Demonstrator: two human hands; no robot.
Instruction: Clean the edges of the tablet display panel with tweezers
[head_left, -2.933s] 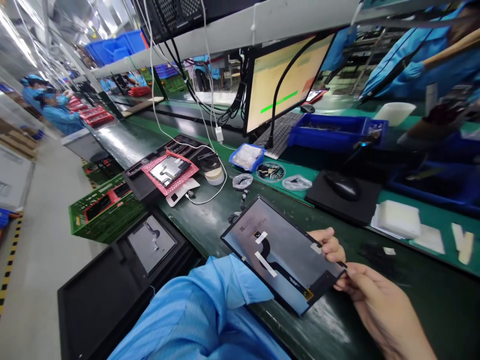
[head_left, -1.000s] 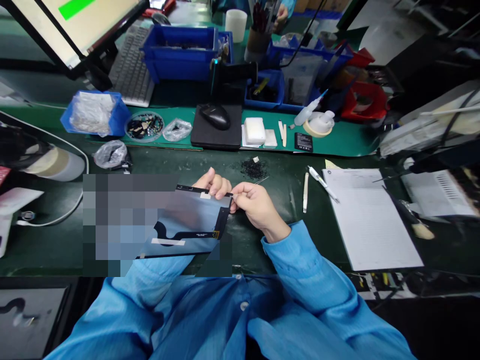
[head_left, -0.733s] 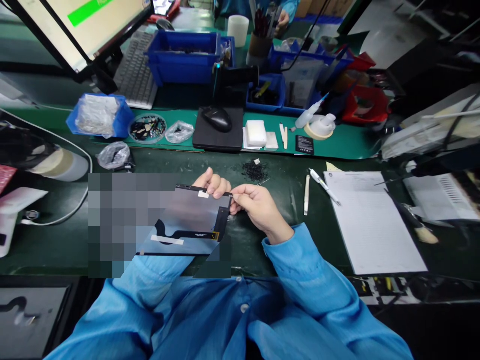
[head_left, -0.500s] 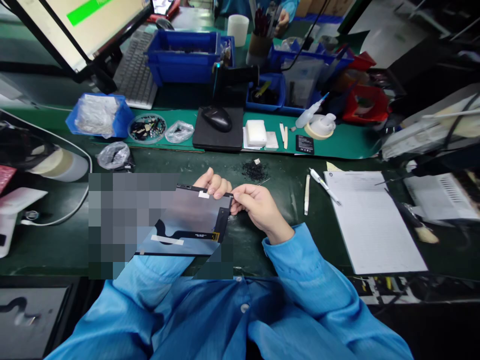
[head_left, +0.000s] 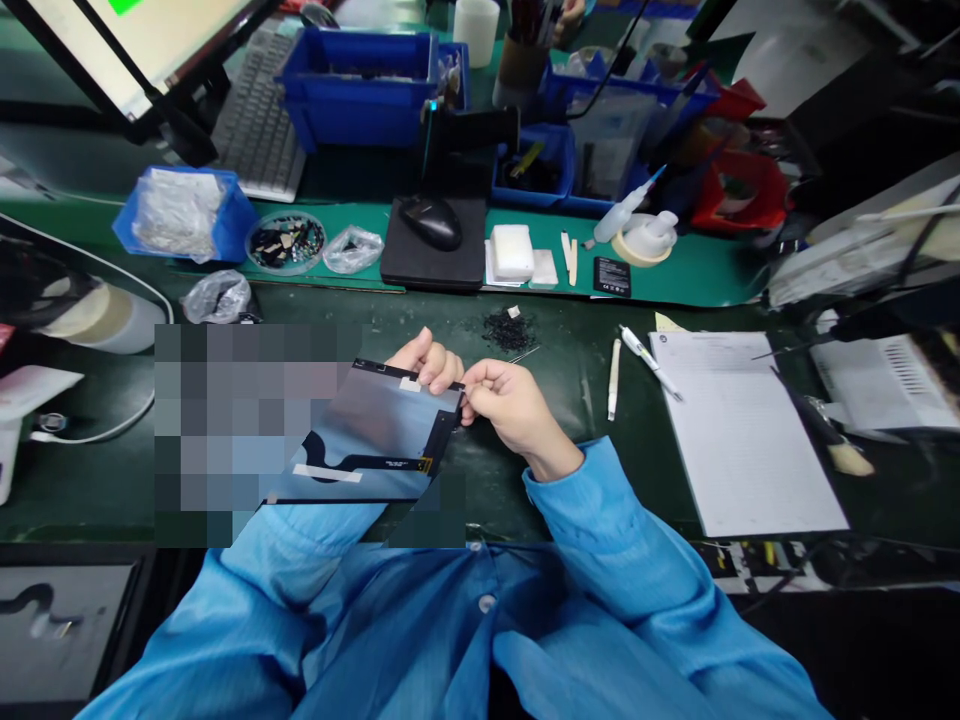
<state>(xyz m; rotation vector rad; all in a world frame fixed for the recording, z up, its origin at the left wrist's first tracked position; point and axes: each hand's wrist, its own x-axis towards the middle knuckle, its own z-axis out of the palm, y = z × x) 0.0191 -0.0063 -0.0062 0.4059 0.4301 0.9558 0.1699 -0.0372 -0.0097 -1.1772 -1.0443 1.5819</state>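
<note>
My left hand (head_left: 437, 364) holds a thin screen panel (head_left: 379, 418) by its far edge, fingers curled over the rim. The panel's back faces me, bluish grey with a black border, a dark flex cable (head_left: 375, 464) and white strips of tape. At its far right corner, my right hand (head_left: 499, 395) is closed in a pinch. Whether those fingertips grip the corner itself or a small bit on it is hidden. Just beyond the hands, a pile of black scraps (head_left: 507, 330) lies on the dark green bench, with thin metal tweezers or a needle (head_left: 525, 354) beside it.
To the right lie a white pen (head_left: 649, 362), a pale stick (head_left: 613, 380), a sheet of lined paper (head_left: 742, 430) and a brush (head_left: 849, 455). A mouse (head_left: 431, 222), white pads (head_left: 511, 252) and blue bins (head_left: 360, 95) line the back. Pixelated blocks cover the area left of the panel.
The whole view has shifted a little, the bench items sitting slightly higher in the picture. Both hands keep nearly the same hold at the panel's far edge and corner.
</note>
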